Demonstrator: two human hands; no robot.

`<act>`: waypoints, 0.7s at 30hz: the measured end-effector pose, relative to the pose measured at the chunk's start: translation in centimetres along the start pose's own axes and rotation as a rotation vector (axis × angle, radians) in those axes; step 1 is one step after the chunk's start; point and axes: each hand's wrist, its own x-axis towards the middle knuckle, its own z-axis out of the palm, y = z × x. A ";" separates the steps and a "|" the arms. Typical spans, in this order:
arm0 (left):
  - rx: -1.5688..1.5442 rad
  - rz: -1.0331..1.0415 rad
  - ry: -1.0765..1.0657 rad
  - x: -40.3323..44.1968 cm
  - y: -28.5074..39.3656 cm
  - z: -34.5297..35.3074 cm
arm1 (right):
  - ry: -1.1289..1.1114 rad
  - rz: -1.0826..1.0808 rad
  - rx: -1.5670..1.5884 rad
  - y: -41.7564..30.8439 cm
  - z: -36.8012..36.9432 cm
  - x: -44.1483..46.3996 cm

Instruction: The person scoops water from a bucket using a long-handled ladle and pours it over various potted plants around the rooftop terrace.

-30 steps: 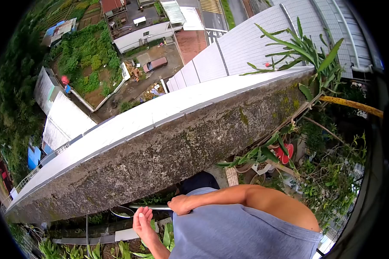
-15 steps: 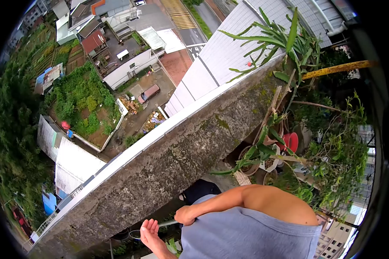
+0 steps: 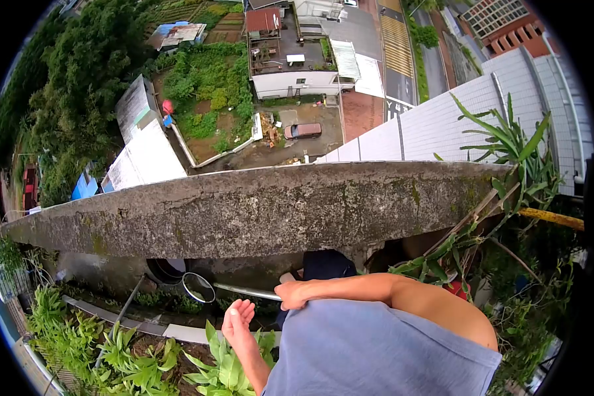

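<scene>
My right hand (image 3: 292, 294) is wrapped round a pale, thin pole (image 3: 247, 290) that points left, beyond the wall's inner side. A thin white hoop (image 3: 212, 295) sits at the pole's far end; whether anything is stretched across it I cannot make out. Below the pole, my left hand (image 3: 239, 320) is raised with its fingers loosely curled upward and nothing visible in it. It is near the pole but apart from it. Broad green leaves (image 3: 228, 363) grow just under my left wrist. The grey shirt (image 3: 369, 350) I wear hides the lower middle.
A mossy concrete parapet (image 3: 277, 211) crosses ahead, with a long drop to a yard, a parked car (image 3: 303, 131) and rooftops. Between parapet and planting bed (image 3: 132, 356) stands a dark round container (image 3: 167, 269). Spiky plants (image 3: 501, 142) and a yellow bar (image 3: 551, 218) are at right.
My view has swung round, so the parapet now lies nearly level instead of slanting. More of the planting bed and the hoop shows. My right hand still grips the pole; my left stays raised.
</scene>
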 end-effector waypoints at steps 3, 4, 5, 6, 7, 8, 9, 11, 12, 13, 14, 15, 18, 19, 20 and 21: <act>-0.059 0.034 0.073 -2.0 -1.3 -3.3 | -0.031 -0.010 -0.086 -1.9 1.4 1.5; -0.092 0.032 0.096 -2.6 -1.6 -4.3 | -0.013 0.020 -0.072 -2.5 2.2 2.2; -0.105 0.033 0.119 -3.3 -2.1 -5.3 | -0.006 0.026 -0.034 -2.9 2.8 2.5; -0.123 0.034 0.143 -3.9 -2.5 -6.2 | 0.001 0.042 -0.011 -3.5 3.4 2.9; -0.141 0.035 0.166 -4.5 -2.9 -7.1 | 0.008 0.058 0.011 -4.0 3.9 3.2; -0.153 0.039 0.187 -5.0 -3.4 -7.8 | 0.013 0.080 0.031 -4.4 4.5 3.9; -0.160 0.035 0.193 -5.4 -4.1 -8.9 | -0.038 0.100 0.044 -5.0 5.0 4.4; -0.208 0.031 0.225 -6.4 -5.7 -11.0 | -0.021 0.096 0.026 -6.1 6.2 5.1; -0.202 0.022 0.236 -6.8 -6.1 -11.8 | -0.017 0.081 0.025 -6.6 6.9 5.3; -0.203 0.024 0.235 -7.2 -6.4 -12.5 | -0.015 0.081 0.023 -7.2 7.5 5.6; -0.199 0.013 0.258 -7.7 -6.7 -13.2 | -0.004 0.083 0.020 -7.7 8.2 5.9; -0.195 0.002 0.281 -8.1 -7.1 -13.9 | 0.008 0.085 0.017 -8.1 8.7 6.2; -0.211 0.019 0.298 -8.8 -7.8 -15.5 | 0.074 0.062 0.015 -9.0 10.2 6.9; -0.218 0.030 0.307 -9.0 -7.9 -16.0 | 0.076 0.062 0.014 -9.0 10.6 7.3; -0.220 0.032 0.306 -9.1 -8.2 -16.5 | 0.085 0.062 0.009 -9.0 11.0 7.8; -0.223 0.041 0.302 -9.3 -8.5 -17.0 | 0.095 0.062 0.004 -9.3 11.5 8.2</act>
